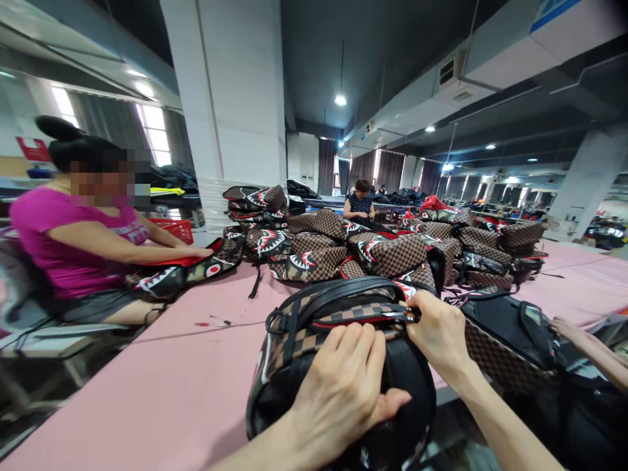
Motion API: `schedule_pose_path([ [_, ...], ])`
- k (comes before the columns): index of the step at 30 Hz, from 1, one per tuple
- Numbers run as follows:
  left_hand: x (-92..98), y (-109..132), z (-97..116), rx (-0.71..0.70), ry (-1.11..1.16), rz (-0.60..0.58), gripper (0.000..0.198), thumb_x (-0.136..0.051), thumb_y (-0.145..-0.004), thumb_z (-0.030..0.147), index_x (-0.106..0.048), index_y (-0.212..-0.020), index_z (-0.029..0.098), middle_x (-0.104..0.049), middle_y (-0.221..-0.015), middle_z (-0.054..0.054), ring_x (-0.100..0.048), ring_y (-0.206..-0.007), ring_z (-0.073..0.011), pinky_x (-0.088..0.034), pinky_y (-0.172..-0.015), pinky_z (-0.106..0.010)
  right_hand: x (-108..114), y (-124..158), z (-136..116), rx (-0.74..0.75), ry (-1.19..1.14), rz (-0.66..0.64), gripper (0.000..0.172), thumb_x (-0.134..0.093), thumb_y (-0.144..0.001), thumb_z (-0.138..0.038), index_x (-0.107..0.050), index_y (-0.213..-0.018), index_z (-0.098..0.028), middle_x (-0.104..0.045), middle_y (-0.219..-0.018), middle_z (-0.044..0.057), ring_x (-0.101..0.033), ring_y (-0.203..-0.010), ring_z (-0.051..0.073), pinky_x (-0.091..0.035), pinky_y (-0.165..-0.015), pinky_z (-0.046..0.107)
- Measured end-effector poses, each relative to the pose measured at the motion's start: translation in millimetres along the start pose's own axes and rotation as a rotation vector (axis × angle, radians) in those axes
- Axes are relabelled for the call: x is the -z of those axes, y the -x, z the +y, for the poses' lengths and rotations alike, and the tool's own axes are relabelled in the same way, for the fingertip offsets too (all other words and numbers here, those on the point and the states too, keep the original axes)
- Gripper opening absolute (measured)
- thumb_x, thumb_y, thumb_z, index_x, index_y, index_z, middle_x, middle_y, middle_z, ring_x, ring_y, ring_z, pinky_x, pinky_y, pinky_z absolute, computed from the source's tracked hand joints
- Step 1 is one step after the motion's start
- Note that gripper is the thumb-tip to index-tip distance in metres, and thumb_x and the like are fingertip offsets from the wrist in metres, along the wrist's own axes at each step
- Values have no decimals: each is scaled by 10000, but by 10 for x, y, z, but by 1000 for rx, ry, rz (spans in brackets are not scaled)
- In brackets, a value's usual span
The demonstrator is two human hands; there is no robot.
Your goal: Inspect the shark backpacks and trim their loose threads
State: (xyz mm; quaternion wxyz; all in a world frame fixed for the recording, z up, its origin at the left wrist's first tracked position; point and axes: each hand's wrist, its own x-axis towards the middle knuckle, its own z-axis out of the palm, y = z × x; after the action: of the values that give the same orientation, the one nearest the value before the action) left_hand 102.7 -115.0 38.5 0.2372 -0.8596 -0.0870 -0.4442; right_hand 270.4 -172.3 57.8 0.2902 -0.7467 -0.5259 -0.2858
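And here's the backpack (284, 373), at the worktop's (147, 392) near edge! Right hand (439, 333) pinches tightly by the zipper (392, 316); left hand (343, 386) curls over the top, thumb out, grip unclear. Slack fabric there could jam the zipper.

Two hands at work, one left hand (343, 386), one right hand (439, 330), and one backpack (275, 392) under them! One more backpack (510, 327) to the right, one co-worker's forearm (598, 353). One table (122, 392), one seated person (73, 242), one red crate (177, 230), and piled bags (400, 255), over ten, overlapping too much for an exact count!
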Motion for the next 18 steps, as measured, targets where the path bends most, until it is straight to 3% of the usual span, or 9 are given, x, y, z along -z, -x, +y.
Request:
schedule_pose_path([
  [3,75,95,-17,7,47,-3,564,-435,-838,564,-613,-985,49,-647,-904,-147,-597,-851,-267,-474,-776,-392,12,-66,-24,36,-20,-75,156,-493,-693,-103,-618,-732,-187,-663,-701,32,-598,-627,174,-343,-562,258],
  [6,99,147,-37,22,50,-41,582,-483,-823,554,-573,-1084,42,-629,-1083,-178,-574,-1029,-289,-466,-874,-390,17,-137,74,17,-386,-141,96,-541,-748,-231,-627,-770,-193,-662,-729,27,-596,-678,178,-406,-624,268],
  [9,77,145,-45,40,50,-90,643,-489,-806,582,-517,-1171,54,-584,-1203,-184,-533,-1130,-286,-455,-924,-392,-50,-274,163,-54,-762,-152,296,-529,-798,-431,-645,-914,-186,-677,-885,55,-601,-808,199,-451,-718,301],
  [11,67,115,-63,59,63,-124,699,-495,-786,608,-463,-1232,71,-556,-1245,-189,-538,-1136,-272,-462,-921,-379,-132,-368,141,-74,-866,-196,352,-520,-800,-482,-659,-892,-173,-672,-871,56,-589,-822,204,-451,-739,314],
  [15,95,-21,-223,127,83,-279,851,-506,-688,712,-423,-1267,94,-520,-1273,-224,-628,-983,-281,-522,-754,-360,-266,-378,-14,-170,-1102,-170,375,-537,-786,-517,-635,-733,-159,-572,-644,4,-500,-602,136,-420,-579,261],
  [18,149,-163,-432,182,141,-457,766,-486,-660,753,-556,-1102,132,-654,-1058,-162,-669,-783,-288,-512,-607,-350,-276,-253,-60,-212,-1189,-85,345,-538,-807,-484,-598,-680,-170,-445,-561,-37,-386,-513,93,-347,-498,227],
])
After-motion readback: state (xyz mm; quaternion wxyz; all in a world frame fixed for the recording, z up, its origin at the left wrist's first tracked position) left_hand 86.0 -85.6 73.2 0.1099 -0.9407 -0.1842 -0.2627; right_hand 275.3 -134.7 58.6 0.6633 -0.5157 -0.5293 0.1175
